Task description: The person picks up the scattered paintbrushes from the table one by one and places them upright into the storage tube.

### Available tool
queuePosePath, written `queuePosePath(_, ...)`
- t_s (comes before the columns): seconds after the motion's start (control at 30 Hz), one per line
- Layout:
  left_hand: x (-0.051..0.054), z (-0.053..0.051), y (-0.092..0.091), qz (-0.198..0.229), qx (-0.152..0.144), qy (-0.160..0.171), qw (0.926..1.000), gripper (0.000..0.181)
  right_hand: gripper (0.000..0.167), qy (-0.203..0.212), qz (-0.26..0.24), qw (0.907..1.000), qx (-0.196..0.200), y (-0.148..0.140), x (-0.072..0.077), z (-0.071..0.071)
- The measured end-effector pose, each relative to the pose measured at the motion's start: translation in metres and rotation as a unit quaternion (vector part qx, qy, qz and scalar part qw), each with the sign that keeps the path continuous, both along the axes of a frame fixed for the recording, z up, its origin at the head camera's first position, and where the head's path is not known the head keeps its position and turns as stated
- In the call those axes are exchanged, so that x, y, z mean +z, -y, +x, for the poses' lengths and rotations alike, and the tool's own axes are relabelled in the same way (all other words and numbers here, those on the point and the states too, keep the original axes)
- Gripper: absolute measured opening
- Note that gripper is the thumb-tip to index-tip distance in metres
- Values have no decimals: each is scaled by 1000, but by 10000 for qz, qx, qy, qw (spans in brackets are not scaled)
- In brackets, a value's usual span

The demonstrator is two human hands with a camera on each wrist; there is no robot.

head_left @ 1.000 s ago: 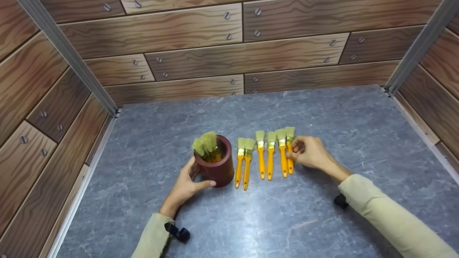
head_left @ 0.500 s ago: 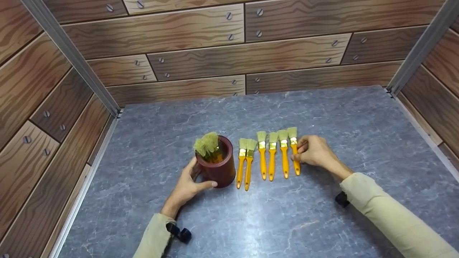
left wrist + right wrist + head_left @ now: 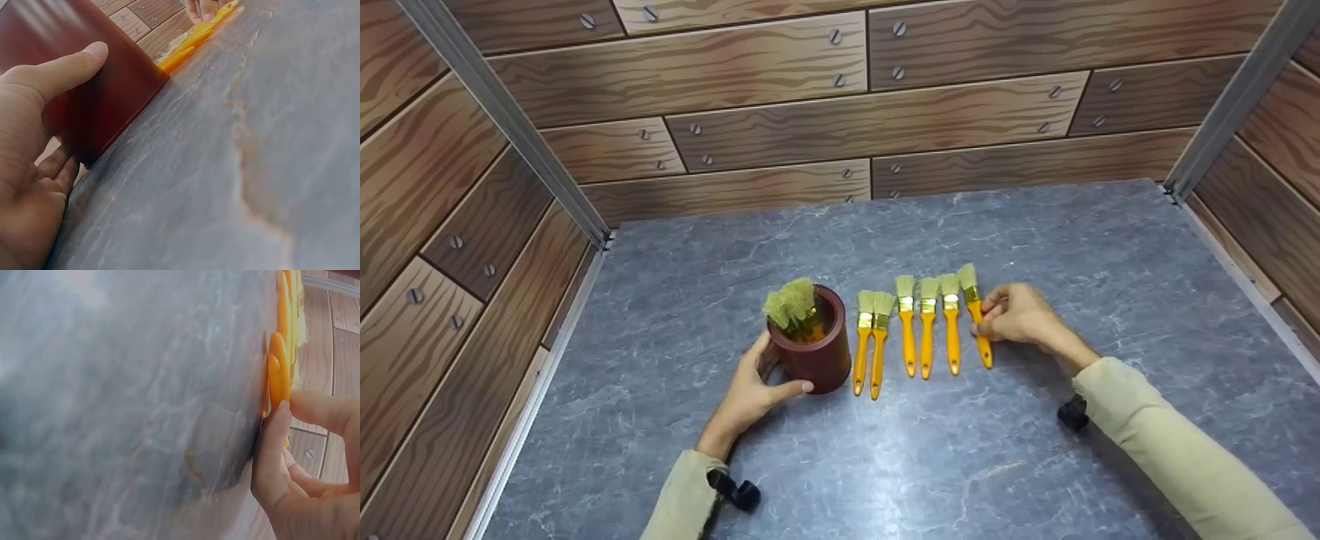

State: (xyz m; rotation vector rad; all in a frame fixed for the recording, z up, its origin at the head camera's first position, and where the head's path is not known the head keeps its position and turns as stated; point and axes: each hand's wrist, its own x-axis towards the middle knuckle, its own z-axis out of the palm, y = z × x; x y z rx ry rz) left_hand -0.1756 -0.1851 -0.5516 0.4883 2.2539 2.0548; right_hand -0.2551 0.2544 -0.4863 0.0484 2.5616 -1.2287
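Note:
A dark red cylindrical cup (image 3: 817, 364) stands upright on the table, with paintbrushes (image 3: 793, 304) in it, bristles up. My left hand (image 3: 746, 394) grips its lower left side, thumb across the front; in the left wrist view the thumb lies on the cup wall and some fingertips are hidden behind it. Right of the cup several paintbrushes with orange handles lie in a row, bristles away from me. My right hand (image 3: 1016, 315) pinches the handle of the rightmost paintbrush (image 3: 982, 346), which lies slanted on the table. In the right wrist view thumb and finger meet at that orange handle (image 3: 278, 379).
The row also holds a close pair of paintbrushes (image 3: 877, 345) beside the cup and three more paintbrushes (image 3: 928, 330) further right. The grey marbled tabletop (image 3: 945, 465) is bounded by wood-patterned walls (image 3: 780, 127) at the back and sides.
The rightmost paintbrush has shifted right, away from its neighbour, and its bristle end now tilts left. My right hand moved slightly right with it. My left hand and the cup stay put.

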Motion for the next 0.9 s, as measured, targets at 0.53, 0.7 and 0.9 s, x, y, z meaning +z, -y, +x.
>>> queuePosePath(0.53,0,0,0,200,28,-60,9998,101,32,-1069,-1456,9823,504,19,44,7)
queuePosePath(0.7,-2,0,0,232,-18,-110,9997,100,29,-1206,-1970,9708,642,41,60,13)
queuePosePath(0.9,0,-1,0,188,-41,-157,9997,99,26,-1424,-2332,9580,875,69,79,17)
